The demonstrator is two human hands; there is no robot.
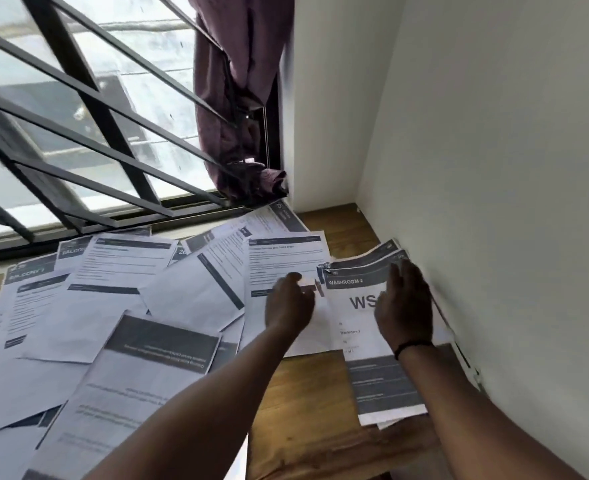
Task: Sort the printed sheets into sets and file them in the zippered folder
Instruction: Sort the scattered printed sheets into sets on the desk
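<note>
Printed sheets [120, 306] lie scattered and overlapping across the wooden table [314, 410]. A small stack headed "WASHROOM 2" [359, 282] lies at the right, close to the wall. My right hand [404, 306] rests flat on this stack, fingers straight and pointing away from me. My left hand [288, 304] is at the stack's upper left corner, its fingers curled round a small clip-like object [315, 289] that is too blurred to name. A thin dark edge [459, 355] shows under the stack along the wall; I cannot tell whether it is the zippered folder.
A white wall [494, 168] runs close along the right of the stack. A window with dark metal bars [95, 133] and a purple curtain [237, 98] stands behind the table. Bare wood shows between my forearms.
</note>
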